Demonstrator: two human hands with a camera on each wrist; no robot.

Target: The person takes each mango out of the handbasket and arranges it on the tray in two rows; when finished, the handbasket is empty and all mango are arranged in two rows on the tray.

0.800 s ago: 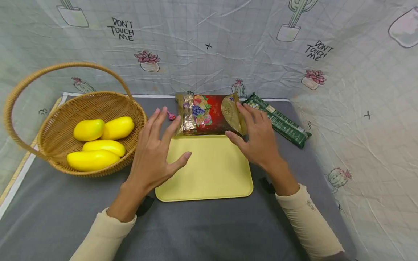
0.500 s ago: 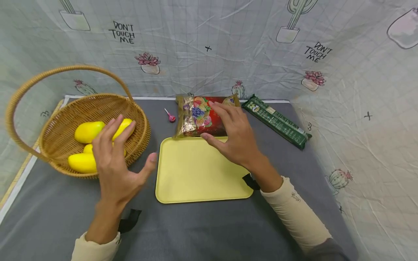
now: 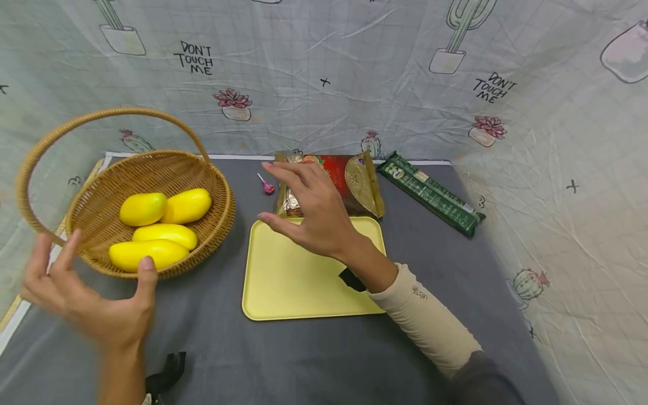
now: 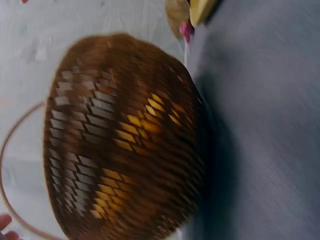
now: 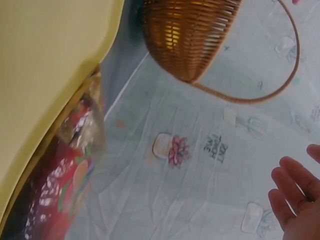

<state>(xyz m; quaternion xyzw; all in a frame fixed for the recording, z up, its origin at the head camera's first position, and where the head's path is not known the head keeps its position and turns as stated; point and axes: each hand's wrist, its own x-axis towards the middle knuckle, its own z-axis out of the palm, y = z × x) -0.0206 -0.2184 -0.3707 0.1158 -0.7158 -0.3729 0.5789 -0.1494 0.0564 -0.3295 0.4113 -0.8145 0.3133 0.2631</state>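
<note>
In the head view my left hand [image 3: 91, 309], slightly blurred, hovers by the front left of the wicker basket [image 3: 229, 219], fingers spread and thumb raised. Inside the basket lie several yellow mangoes [image 3: 144, 209]. My right hand [image 3: 319, 216] is held above the yellow tray [image 3: 304, 292] with its fingers extended and nothing in its grasp. It partly hides a red and gold candy bag [image 3: 354, 183] behind the tray. The left wrist view shows the basket's woven side [image 4: 125, 135], with yellow showing through the gaps. Fingers of the right hand [image 5: 300, 200] appear in the right wrist view.
A pink lollipop [image 3: 268, 188] lies between basket and candy bag. The long green packet [image 3: 432, 196] rests at an angle at the back right. Patterned cloth [image 3: 324, 112] rises behind the grey table [image 3: 283, 360]. The basket's tall handle [image 3: 116, 112] arches upward.
My left hand has swept left from beside the tray, across the basket front, to its left side. My right hand has shifted left from the candy bag's right end toward its left end.
</note>
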